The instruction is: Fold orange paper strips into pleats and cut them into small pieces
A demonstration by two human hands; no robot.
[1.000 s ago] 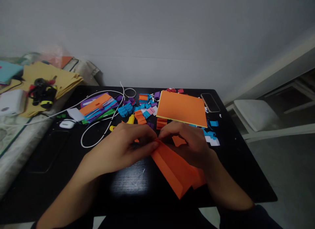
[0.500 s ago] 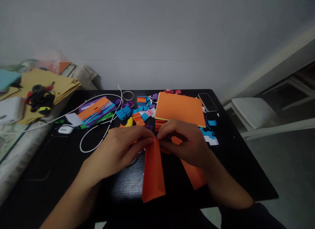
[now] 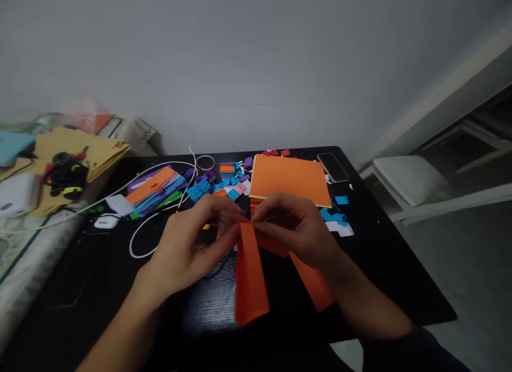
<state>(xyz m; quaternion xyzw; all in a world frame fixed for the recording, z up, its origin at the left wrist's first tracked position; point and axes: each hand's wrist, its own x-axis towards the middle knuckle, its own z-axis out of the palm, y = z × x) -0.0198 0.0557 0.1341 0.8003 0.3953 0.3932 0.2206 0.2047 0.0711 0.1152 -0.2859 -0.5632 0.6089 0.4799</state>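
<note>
A creased orange paper strip [image 3: 252, 281] hangs toward me over the black table [image 3: 384, 276]. My left hand [image 3: 200, 233] pinches its upper end between thumb and fingers. Close against it, my right hand [image 3: 296, 228] pinches the same paper's top from the right; the fingertips almost meet. Another orange strip [image 3: 314, 281] lies below my right wrist. Behind my hands rests a stack of orange sheets [image 3: 288, 180] with a yellow edge beneath. Small folded blue pieces [image 3: 199, 190] are beyond my left hand.
Colored strips [image 3: 156, 188], a white cable [image 3: 132, 244] and a white earphone case [image 3: 106, 221] lie at the left. A phone [image 3: 333, 167] is at the back right, blue scraps [image 3: 334, 217] nearer. A white chair [image 3: 408, 180] stands beyond the right edge.
The fingers of my left hand have spread a little and shifted at the strip's top. The orange strip has tilted slightly, and the camera view has moved a little.
</note>
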